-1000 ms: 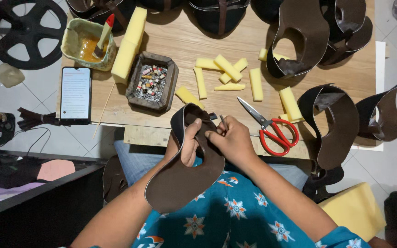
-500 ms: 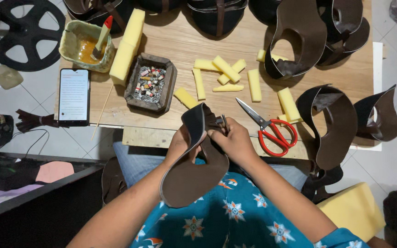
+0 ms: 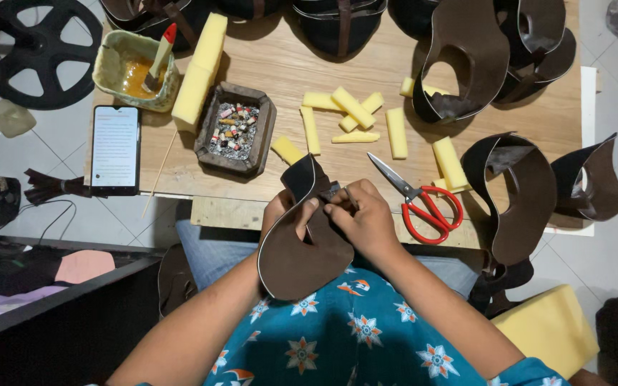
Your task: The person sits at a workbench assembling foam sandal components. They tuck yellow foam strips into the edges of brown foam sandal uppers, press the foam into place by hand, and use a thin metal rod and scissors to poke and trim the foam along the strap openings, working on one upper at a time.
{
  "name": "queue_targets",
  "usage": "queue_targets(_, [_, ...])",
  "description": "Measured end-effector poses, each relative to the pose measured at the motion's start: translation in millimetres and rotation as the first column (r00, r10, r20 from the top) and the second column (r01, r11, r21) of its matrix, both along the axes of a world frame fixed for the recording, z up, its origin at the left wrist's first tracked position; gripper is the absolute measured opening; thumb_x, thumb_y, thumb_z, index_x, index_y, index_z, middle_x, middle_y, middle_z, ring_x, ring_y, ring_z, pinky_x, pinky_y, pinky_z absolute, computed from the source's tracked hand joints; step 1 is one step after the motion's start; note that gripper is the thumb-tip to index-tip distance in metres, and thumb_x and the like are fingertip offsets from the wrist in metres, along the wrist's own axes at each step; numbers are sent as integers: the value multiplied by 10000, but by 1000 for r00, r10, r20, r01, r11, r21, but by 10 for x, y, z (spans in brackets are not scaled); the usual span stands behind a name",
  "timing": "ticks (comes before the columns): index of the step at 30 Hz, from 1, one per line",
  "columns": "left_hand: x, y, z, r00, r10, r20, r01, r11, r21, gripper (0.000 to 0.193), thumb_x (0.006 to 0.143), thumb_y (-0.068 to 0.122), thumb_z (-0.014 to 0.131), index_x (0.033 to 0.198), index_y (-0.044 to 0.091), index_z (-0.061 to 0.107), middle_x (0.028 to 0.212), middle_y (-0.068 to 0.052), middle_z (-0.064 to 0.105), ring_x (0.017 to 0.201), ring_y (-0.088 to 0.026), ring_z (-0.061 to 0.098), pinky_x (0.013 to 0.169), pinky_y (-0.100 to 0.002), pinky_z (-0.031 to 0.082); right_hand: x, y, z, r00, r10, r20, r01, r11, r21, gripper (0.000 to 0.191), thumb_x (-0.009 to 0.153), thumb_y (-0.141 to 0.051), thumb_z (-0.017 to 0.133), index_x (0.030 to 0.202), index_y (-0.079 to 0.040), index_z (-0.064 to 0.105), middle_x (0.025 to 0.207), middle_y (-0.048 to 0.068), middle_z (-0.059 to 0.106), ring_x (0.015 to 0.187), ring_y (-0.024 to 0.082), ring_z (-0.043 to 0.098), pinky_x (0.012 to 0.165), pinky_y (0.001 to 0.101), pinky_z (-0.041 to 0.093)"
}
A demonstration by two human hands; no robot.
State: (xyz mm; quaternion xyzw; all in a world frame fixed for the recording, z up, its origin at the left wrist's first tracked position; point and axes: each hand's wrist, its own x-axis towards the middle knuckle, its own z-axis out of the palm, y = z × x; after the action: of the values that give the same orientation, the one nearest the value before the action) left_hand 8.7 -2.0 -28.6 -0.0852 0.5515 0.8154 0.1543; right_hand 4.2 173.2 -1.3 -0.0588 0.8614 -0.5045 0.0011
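both hands, left hand and right hand, pinch a brown leather piece at the desk's near edge; red scissors just right, ashtray and foam strips beyond.

Dark brown leather piece, red-handled scissors

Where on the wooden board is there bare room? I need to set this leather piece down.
Bare wood lies between the ashtray and foam sticks, and between the phone and ashtray. The right side is crowded with scissors and brown leather pieces.
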Motion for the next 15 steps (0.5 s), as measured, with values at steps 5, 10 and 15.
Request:
queue_targets(5, [-32, 22, -33, 998, -2, -59, -9, 984, -176, 225, 961, 100, 648, 1162, -1, 632, 1004, -53, 703, 891, -104, 637, 769, -280, 540, -34, -30, 11, 986, -71, 151, 65, 997, 41, 213, 785, -119, 817, 924, -9, 698, 904, 83, 615, 753, 189, 647, 686, 301, 528])
queue_targets(10, [33, -59, 247, 990, -79, -120, 78, 997, -8, 219, 991, 119, 571, 1182, 29, 632, 999, -34, 692, 895, -98, 651, 774, -276, 544, -29, -13, -8, 996, 80, 46, -77, 995, -56, 111, 803, 5, 727, 914, -5, 717, 908, 105, 599, 862, 229, 622, 763, 323, 509])
queue_targets(15, [-12, 18, 250, 986, 10, -165, -24, 996, -82, 164, 1017, 91, 609, 1160, 12, 624, 1007, -45, 688, 920, -106, 644, 807, -283, 537, -12, 9, -56, 989, 124, 76, -117, 989, -86, 238, 796, 76, 645, 989, -28, 738, 938, 84, 643, 899, 206, 659, 821, 301, 534])
